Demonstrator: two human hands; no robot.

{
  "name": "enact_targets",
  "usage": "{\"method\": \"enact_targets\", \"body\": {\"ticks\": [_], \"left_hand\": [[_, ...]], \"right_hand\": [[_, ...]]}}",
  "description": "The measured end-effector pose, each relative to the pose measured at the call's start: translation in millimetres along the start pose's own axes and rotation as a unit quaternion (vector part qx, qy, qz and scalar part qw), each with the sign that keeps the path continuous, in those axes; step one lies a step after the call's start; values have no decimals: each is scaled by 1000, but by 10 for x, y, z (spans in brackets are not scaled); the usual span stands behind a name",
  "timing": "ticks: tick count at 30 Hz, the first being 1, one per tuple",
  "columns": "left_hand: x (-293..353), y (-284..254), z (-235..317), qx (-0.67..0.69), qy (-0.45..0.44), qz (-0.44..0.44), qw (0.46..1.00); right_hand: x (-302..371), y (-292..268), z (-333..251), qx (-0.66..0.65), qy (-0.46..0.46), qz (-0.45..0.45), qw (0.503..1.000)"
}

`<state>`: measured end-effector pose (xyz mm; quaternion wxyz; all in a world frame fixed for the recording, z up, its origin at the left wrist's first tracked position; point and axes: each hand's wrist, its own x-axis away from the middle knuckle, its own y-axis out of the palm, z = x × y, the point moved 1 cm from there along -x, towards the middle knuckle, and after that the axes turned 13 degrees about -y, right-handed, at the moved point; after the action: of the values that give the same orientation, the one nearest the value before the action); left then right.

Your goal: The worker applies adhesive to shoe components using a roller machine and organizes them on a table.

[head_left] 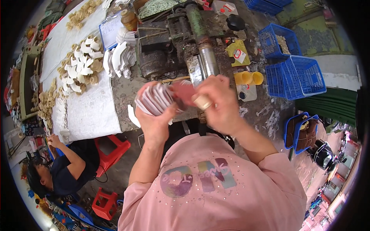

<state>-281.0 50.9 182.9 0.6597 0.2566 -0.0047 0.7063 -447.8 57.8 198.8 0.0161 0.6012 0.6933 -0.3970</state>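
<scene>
My left hand (152, 125) is wrapped round a stack of white curved pieces (154, 100), held upright and fanned slightly in front of my chest. My right hand (219, 106) is closed on a blurred tool with a pale tan end (202, 102); its flat reddish part (183, 92) points at the stack and overlaps or touches its right side. Motion smears this hand, so the tool's exact kind is unclear. Just beyond both hands stands a greasy machine with a shiny metal cylinder (208, 61). Another white curved piece (133, 116) lies left of my left wrist.
More white stacks (119, 59) stand by a clipboard (110, 32). Loose white and tan pieces (83, 63) cover part of a white cloth (94, 111). Yellow cups (248, 78) and blue crates (304, 77) are at right. A seated co-worker (65, 169) is at lower left beside red stools (105, 204).
</scene>
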Motion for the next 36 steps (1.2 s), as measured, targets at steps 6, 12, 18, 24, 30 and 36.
{"method": "enact_targets", "body": {"ticks": [6,12,18,24,30,36], "left_hand": [[-148,-226,-110,-307,-27,-57,950],[-188,185,-30,-542,19,-253,802],[-152,-26,-60,-484,11,-205,851],[-179,-1023,128,-508,64,-30,859],[-201,-2553,-311,-780,68,53,619],[-27,-2763,-753,-823,14,-75,563]], "right_hand": [[-1,-937,581,160,166,-151,961],[134,-628,688,148,114,-243,952],[148,-626,744,5,272,-54,961],[391,-626,914,-31,292,48,955],[280,-537,837,-53,306,44,949],[232,-470,799,-52,303,67,949]]}}
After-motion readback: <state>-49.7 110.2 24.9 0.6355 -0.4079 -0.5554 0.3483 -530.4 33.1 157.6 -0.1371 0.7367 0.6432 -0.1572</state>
